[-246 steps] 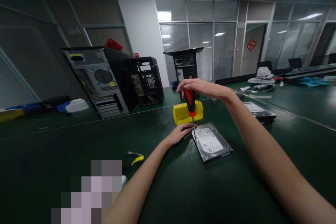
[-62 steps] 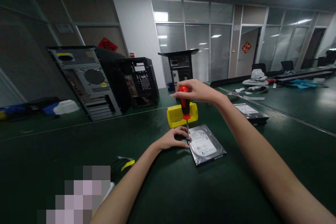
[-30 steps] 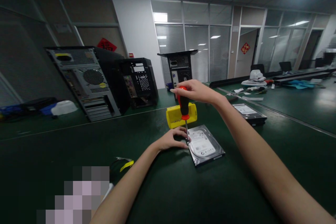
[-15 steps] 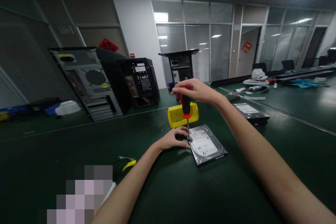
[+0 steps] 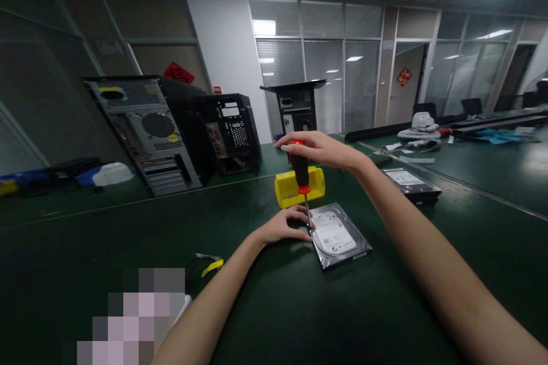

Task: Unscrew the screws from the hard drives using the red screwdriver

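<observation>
A silver hard drive (image 5: 340, 234) with a white label lies flat on the green table. My right hand (image 5: 314, 147) is over the top of a red-and-black screwdriver (image 5: 302, 174), its fingers around the handle's upper end. The screwdriver stands nearly upright, its tip at the drive's left edge. My left hand (image 5: 286, 224) rests at that same edge, thumb and fingers curved around the corner beside the shaft and touching the drive. Just behind the drive sits a yellow tray (image 5: 317, 182) with small bits in it, too small to name.
Another hard drive (image 5: 411, 182) lies to the right, beyond my right forearm. Computer cases (image 5: 156, 125) stand at the back left, with one more behind the tray. Loose tools and a white helmet-like object (image 5: 422, 125) are at the far right. A yellow-tagged cable (image 5: 212, 267) lies left of my left forearm.
My right hand's fingers have straightened and reach a little farther left over the handle, which tilts slightly left. My left hand and the drive keep their places together.
</observation>
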The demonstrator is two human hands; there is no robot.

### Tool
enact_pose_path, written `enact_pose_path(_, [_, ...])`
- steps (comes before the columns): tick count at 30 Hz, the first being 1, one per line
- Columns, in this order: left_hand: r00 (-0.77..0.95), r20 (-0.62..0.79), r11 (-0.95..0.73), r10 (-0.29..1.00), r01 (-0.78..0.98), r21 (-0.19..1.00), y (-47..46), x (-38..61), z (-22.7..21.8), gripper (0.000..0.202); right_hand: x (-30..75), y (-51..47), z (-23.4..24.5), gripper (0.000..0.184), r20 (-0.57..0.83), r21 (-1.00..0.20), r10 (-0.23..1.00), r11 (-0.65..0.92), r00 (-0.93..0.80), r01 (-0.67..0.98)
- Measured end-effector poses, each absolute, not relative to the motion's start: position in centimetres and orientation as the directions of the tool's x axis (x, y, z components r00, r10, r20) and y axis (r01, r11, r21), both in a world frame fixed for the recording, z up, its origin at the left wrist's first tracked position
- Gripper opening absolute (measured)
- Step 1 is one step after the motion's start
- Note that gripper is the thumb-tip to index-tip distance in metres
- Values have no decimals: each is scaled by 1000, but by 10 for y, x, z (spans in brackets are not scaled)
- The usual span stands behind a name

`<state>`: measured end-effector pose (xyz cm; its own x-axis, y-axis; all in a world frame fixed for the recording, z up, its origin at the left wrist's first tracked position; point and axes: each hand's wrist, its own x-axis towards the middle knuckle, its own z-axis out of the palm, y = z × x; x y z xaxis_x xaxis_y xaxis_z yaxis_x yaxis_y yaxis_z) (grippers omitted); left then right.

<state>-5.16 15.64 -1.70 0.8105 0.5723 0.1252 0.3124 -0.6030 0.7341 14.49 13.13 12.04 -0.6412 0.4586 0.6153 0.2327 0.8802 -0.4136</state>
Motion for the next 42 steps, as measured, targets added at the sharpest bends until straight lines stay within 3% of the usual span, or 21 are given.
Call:
enact_pose_path(6, [803,116,-586,584,319,745,156,-52,-17,34,146,128,123,35,602,-376,500,865,-623,332])
enact_pose_path(31, [787,118,-556,606,313,770,156,-49,-16,27,153,127,127,36,543,-444,472,863,-694,240])
enact_pose_path(42, [787,134,-551,602,288,783,158,-49,-18,25,147,130,123,30,591,-389,506,861,-628,327])
